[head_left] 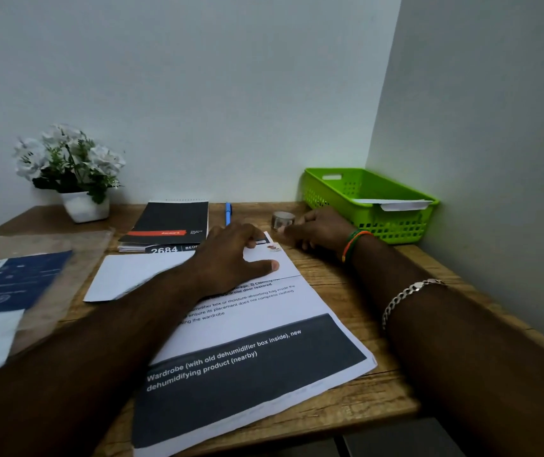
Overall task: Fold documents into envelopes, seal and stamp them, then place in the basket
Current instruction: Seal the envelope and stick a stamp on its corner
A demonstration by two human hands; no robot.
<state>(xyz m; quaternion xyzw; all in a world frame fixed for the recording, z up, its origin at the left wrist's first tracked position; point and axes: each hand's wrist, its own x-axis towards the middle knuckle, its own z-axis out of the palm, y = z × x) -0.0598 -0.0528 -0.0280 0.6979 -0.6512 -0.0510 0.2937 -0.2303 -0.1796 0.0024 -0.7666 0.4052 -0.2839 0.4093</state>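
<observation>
On the near desk edge lies a printed document, light and floppy, best lifted by a corner. Beyond it, the left hand presses flat, fingers spread, on a thin white envelope. The right hand curls beside it; what it pinches is unclear. Farthest, the green basket already holds an envelope

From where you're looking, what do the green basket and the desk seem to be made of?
The green basket looks like moulded plastic: uniform bright colour, slight sheen, neat rows of punched holes and a cut-out handle. The desk looks like wood or a wood-look laminate: brown with visible grain lines and a matte surface; which of the two cannot be told from here.
</observation>
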